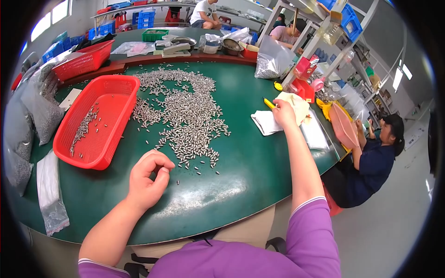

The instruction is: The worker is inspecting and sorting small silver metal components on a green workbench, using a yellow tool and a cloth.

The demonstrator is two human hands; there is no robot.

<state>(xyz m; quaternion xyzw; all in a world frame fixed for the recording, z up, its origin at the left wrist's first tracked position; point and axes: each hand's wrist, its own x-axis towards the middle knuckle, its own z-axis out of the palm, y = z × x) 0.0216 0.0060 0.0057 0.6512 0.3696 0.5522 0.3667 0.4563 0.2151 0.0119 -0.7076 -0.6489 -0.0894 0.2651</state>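
Observation:
My left hand (149, 180) hovers above the green table near its front edge, fingers curled and thumb pressed to the index finger. Whatever it may pinch is hidden. Just beyond it spreads a wide pile of small, shiny, pointed metal pieces (190, 116). On the right, my right hand (284, 115) reaches over a folded white cloth (265, 123) and a cream cloth (296, 104). Its fingers are closed at the near end of a slim yellow pen-like tool (269, 103). A red plastic basket (109, 134) with some of the metal pieces inside stands at the left.
Clear bags full of metal pieces (39, 104) line the left edge, near a flat plastic bag (50, 190). Another filled bag (270, 60) stands at the far right, by a shelf rack (301, 44). A co-worker (373, 162) sits at the right holding a pink basket (344, 126).

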